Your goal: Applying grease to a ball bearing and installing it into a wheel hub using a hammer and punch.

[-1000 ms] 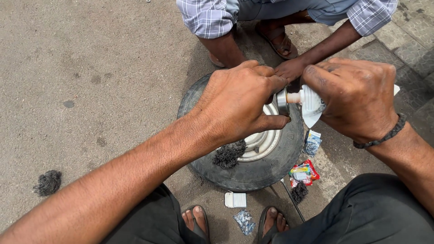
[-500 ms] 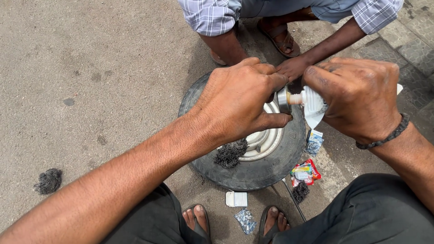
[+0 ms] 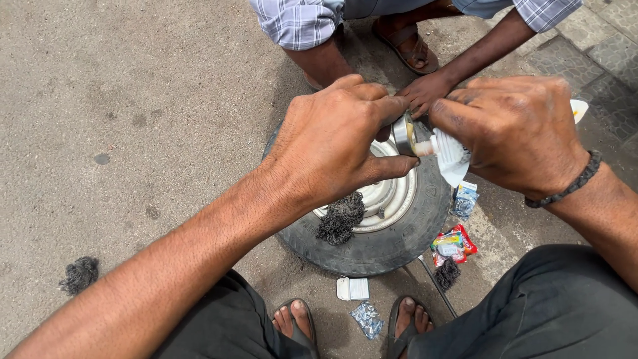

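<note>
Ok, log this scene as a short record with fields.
setting: paved ground, outdoors
left hand: grip on a small round metal part
right hand: squeezes a white tube, nozzle at the metal part
below: small tyre on its rim, lying flat
on tyre: dark wire wad
other person: hand touching the tyre's far edge
litter: wrappers beside the tyre

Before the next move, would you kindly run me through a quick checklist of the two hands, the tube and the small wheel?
1. Right hand grips the white tube: ok.
2. Left hand holds the small metal part at the tube's nozzle: ok.
3. Nozzle meets the metal part: ok.
4. Small wheel lies flat on the ground: ok.
5. Other person's hand is clear of the work: not ok, it sits right behind.
6. Amount left in the tube: cannot tell.
</note>
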